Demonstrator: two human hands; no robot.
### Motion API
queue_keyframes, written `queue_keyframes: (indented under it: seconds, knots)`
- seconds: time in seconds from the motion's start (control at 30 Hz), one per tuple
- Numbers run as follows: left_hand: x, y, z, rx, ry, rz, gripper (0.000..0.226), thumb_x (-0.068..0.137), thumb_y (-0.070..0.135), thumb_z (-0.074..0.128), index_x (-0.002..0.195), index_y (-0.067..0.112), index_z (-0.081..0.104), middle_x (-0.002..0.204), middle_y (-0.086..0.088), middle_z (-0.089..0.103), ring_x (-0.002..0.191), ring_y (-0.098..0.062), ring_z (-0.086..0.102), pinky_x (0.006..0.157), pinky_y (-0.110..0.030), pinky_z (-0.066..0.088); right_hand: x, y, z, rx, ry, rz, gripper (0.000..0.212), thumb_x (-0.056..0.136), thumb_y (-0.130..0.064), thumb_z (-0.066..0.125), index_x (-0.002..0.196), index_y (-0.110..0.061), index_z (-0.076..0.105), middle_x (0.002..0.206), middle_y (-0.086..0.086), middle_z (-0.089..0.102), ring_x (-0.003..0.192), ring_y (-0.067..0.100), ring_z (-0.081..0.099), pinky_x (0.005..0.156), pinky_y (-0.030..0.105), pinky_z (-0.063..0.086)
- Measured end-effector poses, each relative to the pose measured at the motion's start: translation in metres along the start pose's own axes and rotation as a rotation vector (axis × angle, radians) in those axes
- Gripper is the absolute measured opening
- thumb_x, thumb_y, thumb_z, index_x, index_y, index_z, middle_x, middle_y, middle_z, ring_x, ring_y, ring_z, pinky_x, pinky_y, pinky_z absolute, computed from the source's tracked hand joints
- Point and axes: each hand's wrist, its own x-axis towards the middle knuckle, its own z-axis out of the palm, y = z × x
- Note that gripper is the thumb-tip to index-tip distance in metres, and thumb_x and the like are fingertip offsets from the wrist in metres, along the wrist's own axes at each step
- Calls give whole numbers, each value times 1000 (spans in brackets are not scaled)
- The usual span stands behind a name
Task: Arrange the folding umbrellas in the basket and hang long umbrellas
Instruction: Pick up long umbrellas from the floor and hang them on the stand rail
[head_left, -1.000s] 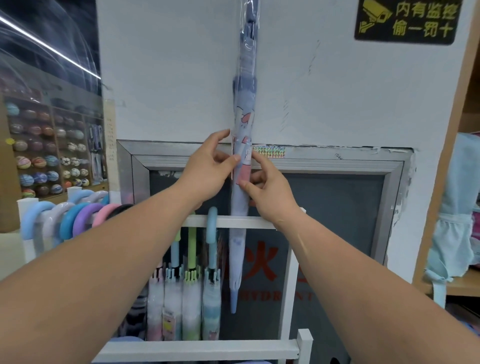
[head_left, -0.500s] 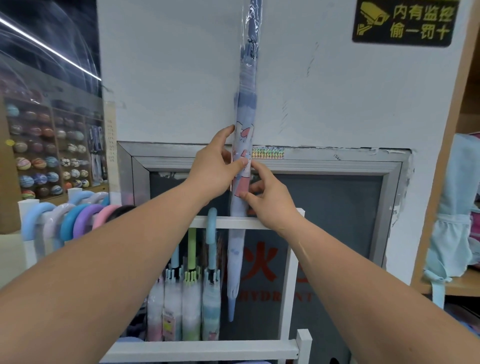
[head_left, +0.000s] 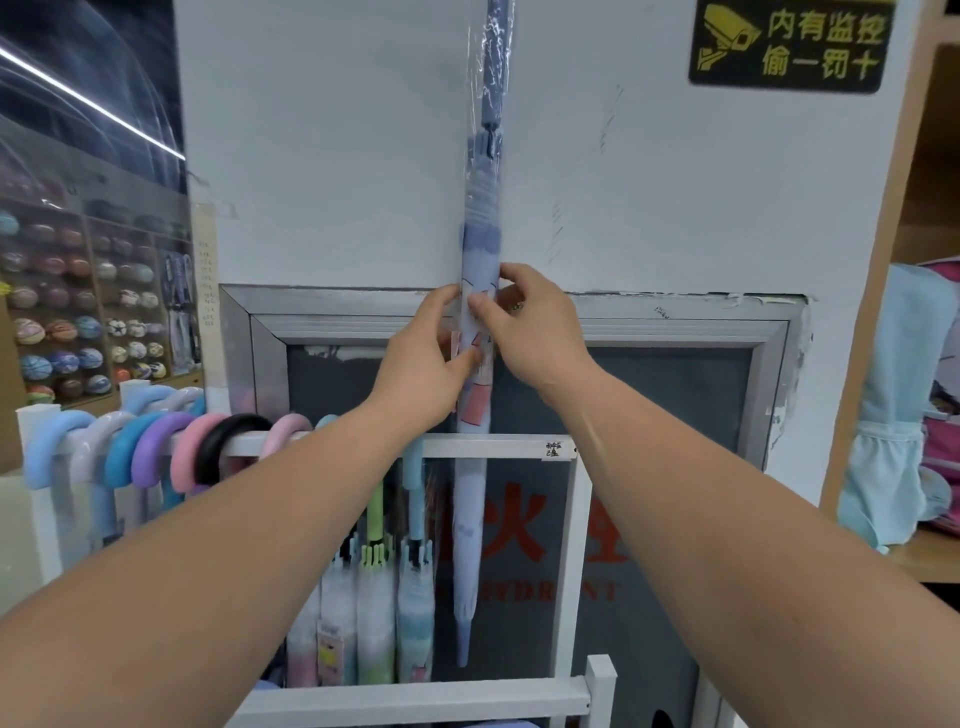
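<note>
Right hand (head_left: 535, 332) climbed above left hand (head_left: 421, 364); both pinch the upright long umbrella (head_left: 480, 234).

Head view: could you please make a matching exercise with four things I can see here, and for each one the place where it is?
Things:
1. wrapped long umbrella
2. black curved handle
3. yellow-lettered sign
4. balls

Places:
A. far left of the view
B. held upright by the left hand and the right hand
C. hooked over the white rail
D. upper right of the view

Pairs: 1-B, 2-C, 3-D, 4-A
</note>
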Motion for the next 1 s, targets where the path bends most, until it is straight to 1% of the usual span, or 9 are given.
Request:
queue_keyframes:
  seconds: [0.1, 0.2, 0.33, 0.4, 0.5, 0.6, 0.73, 0.87, 1.0]
  knots:
    - [-3, -5, 0, -6, -20, -7, 61, 94, 27, 70, 140, 51, 37, 104, 6, 70, 93, -14, 72, 79, -45, 62, 2, 0, 3, -14, 12, 21, 33, 92, -34, 69, 122, -24, 64, 89, -14, 64, 79, 3, 62, 71, 22, 51]
    - [-5, -10, -3, 25, -53, -18, 59, 93, 29, 70, 139, 50, 39, 90, -3, 70, 83, -22, 72, 72, -49, 62, -2, 4, 7, -49, 15, 38, 26, 93, -31, 69, 116, -22, 64, 86, -16, 61, 80, 4, 60, 74, 27, 51]
    - [-1, -11, -8, 10, -32, -50, 41, 95, 28, 65, 129, 45, 50, 89, -7, 71, 86, -24, 70, 81, -51, 59, -9, 11, 9, -7, -6, 75, 15, 93, -25, 68, 106, -25, 62, 87, -13, 64, 82, 14, 66, 76, 44, 60]
    - [3, -8, -11, -26, -1, -48, 40, 95, 29, 64, 130, 43, 52, 92, -5, 72, 89, -22, 71, 87, -50, 58, -13, 15, 11, 13, -32, 91, 14, 92, -24, 69, 103, -28, 60, 86, -13, 64, 83, 15, 68, 75, 48, 61]
    - [7, 1, -12, -58, 24, -39, 43, 97, 26, 64, 136, 39, 51, 93, 1, 73, 91, -14, 71, 90, -41, 58, -19, 20, 14, 25, -39, 94, 15, 90, -29, 70, 102, -31, 61, 85, -14, 65, 84, 14, 69, 74, 48, 61]
    - [8, 6, -11, -56, 34, -15, 45, 97, 24, 65, 138, 35, 52, 94, 4, 72, 91, -9, 70, 89, -35, 58, -25, 24, 15, 29, -49, 96, 16, 91, -29, 69, 105, -30, 62, 87, -13, 67, 84, 13, 68, 76, 47, 61]
    - [5, 3, -7, -54, 2, -2, 50, 96, 23, 66, 142, 32, 50, 104, 8, 72, 97, -9, 70, 88, -37, 60, -33, 29, 16, 46, -62, 105, 17, 92, -29, 69, 108, -31, 63, 88, -13, 68, 85, 13, 69, 77, 46, 61]
    - [0, -3, -7, -23, -6, 31, 41, 96, 19, 65, 133, 30, 53, 108, 11, 67, 100, -7, 67, 89, -39, 59, -43, 33, 18, 43, -84, 96, 22, 93, -25, 69, 114, -27, 63, 88, -16, 67, 82, 4, 66, 76, 33, 59]
    - [-6, -9, -7, 12, -33, 41, 41, 95, 19, 66, 131, 31, 49, 110, 19, 62, 104, -3, 63, 91, -37, 57, -53, 40, 24, 98, -82, 117, 20, 92, -23, 69, 111, -27, 64, 90, -11, 71, 76, 7, 67, 72, 31, 59]
